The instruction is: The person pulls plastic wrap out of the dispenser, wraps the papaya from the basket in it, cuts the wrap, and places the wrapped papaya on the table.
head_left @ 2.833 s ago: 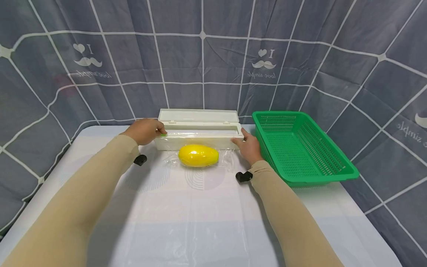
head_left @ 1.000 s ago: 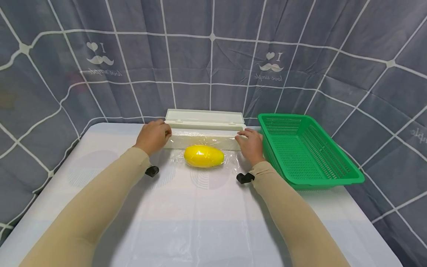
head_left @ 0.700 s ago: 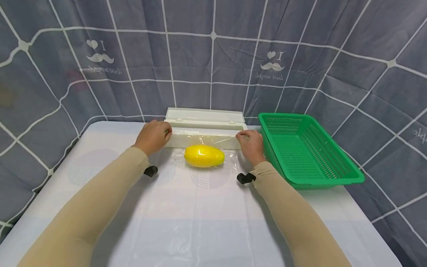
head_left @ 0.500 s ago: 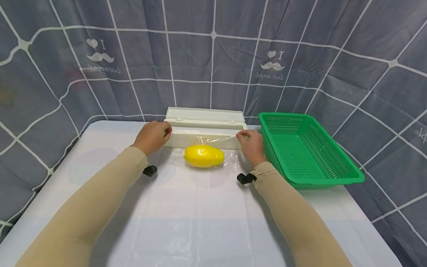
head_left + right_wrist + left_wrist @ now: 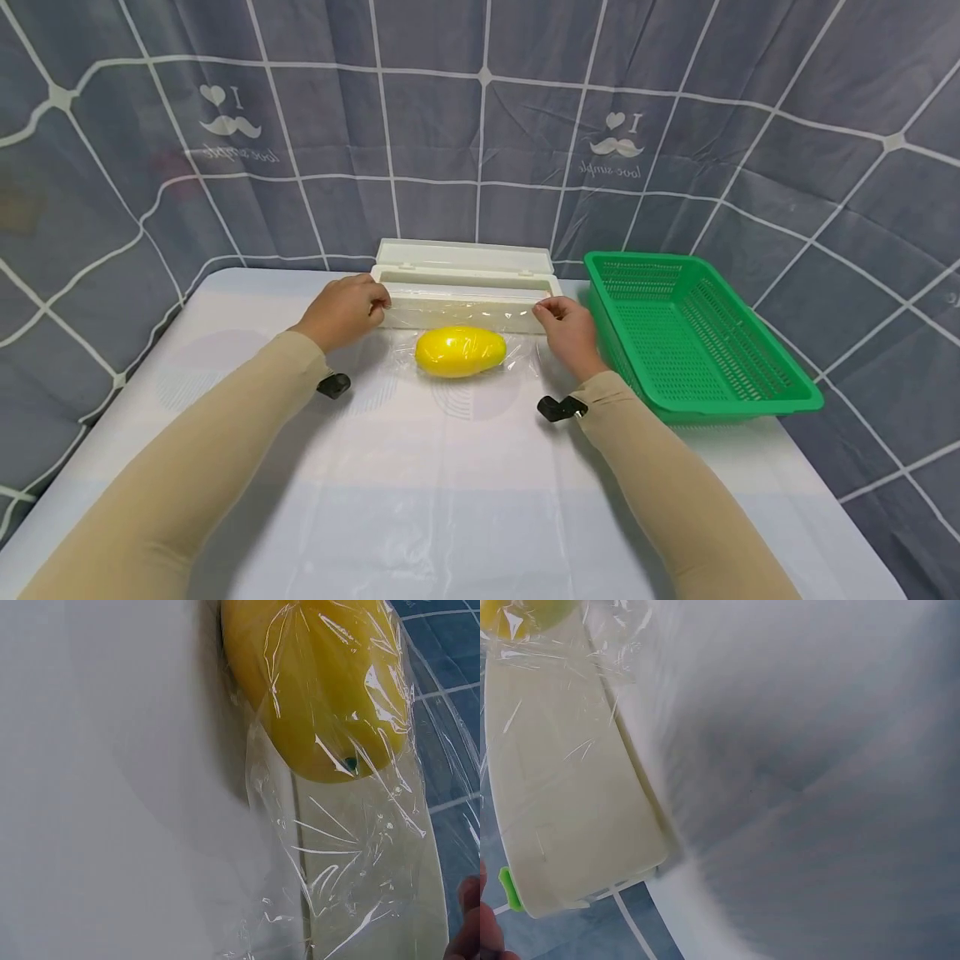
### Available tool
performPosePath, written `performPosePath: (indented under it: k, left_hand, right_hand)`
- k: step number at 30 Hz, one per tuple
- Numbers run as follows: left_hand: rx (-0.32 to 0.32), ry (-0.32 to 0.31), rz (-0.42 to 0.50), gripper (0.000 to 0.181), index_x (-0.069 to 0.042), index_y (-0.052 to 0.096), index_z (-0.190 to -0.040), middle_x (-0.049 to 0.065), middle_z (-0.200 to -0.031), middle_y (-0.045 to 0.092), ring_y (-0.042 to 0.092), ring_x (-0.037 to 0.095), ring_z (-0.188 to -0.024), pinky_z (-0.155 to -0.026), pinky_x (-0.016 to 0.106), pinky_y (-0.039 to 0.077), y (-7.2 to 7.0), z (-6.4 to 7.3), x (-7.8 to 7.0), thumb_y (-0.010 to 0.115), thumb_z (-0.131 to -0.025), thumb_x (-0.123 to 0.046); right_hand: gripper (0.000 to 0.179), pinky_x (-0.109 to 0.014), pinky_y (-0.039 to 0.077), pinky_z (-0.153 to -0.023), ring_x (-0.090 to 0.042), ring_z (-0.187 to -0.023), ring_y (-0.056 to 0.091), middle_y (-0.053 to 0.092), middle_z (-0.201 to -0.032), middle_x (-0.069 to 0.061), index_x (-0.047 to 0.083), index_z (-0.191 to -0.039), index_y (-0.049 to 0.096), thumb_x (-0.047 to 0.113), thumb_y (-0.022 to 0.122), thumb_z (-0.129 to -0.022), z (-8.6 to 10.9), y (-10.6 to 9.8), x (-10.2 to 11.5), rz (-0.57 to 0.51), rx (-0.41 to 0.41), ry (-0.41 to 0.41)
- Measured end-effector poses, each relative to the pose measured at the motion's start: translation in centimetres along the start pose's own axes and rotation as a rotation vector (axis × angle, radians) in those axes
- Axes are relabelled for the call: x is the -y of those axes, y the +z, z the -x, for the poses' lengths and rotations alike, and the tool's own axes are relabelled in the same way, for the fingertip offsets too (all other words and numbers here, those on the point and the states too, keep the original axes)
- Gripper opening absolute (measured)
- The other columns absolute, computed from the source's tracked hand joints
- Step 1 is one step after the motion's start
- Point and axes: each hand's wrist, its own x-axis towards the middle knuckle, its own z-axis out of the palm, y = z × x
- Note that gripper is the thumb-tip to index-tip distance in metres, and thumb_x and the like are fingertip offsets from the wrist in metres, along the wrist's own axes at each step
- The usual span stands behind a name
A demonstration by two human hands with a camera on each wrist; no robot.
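Observation:
A yellow papaya-like fruit [image 5: 460, 351] lies on the table under clear cling film [image 5: 341, 862], in front of a long white cling film dispenser [image 5: 405, 317]. The dispenser's lid [image 5: 465, 254] stands raised at the back. At the dispenser's left end my left hand [image 5: 347, 310] pinches the film, fingers curled. Across from it, my right hand [image 5: 572, 335] pinches the film between thumb and fingertips by the right end. The film stretches between the hands over the dispenser's front. In the left wrist view a green cutter slider [image 5: 510, 889] sits at the dispenser's end, close to my fingertips.
A green perforated plastic basket [image 5: 697, 333] stands right of the dispenser, close to my right hand. A white patterned cloth covers the table [image 5: 450, 500]. Grey checked curtain [image 5: 420, 125] hangs behind and at both sides.
My left hand has left the green slider and my right hand the dispenser's end; both now pinch the film. Lately the right hand has shifted slightly down, and the film lies smoother across the front.

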Motion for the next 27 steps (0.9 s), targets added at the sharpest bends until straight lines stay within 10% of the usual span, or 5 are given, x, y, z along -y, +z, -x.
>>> performPosePath:
  k: [15, 23, 27]
  left_hand:
    - [0.055, -0.008, 0.113, 0.024, -0.009, 0.072, -0.114, 0.007, -0.113, 0.073, 0.063, 0.028, -0.100, -0.100, 0.053, 0.046, -0.5, 1.9, -0.6, 0.054, -0.101, -0.015]
    - [0.134, -0.012, 0.367, 0.053, -0.009, 0.047, -0.154, 0.015, -0.144, 0.060, 0.054, 0.038, -0.132, -0.112, 0.060, 0.041, -0.9, 2.9, -1.4, 0.056, -0.104, -0.024]
    - [0.084, 0.035, 0.308, 0.067, -0.012, 0.038, -0.162, 0.014, -0.156, 0.053, 0.045, 0.039, -0.145, -0.121, 0.065, 0.026, -0.6, 2.8, -3.3, 0.061, -0.103, -0.033]
  right_hand:
    - [0.020, -0.016, 0.058, -0.074, -0.007, -0.076, 0.066, 0.072, -0.096, -0.013, -0.005, -0.110, 0.069, 0.013, 0.065, -0.105, 1.8, -0.3, 0.3, -0.248, 0.074, 0.139]
    - [0.016, -0.017, 0.060, -0.076, -0.009, -0.080, 0.068, 0.072, -0.095, -0.010, -0.005, -0.108, 0.068, 0.011, 0.065, -0.104, 2.9, -0.7, 0.6, -0.282, 0.077, 0.143]
    - [0.015, -0.017, 0.060, -0.076, -0.011, -0.081, 0.069, 0.071, -0.091, -0.005, -0.005, -0.107, 0.068, 0.010, 0.065, -0.104, 3.0, -0.7, 0.4, -0.304, 0.073, 0.143]
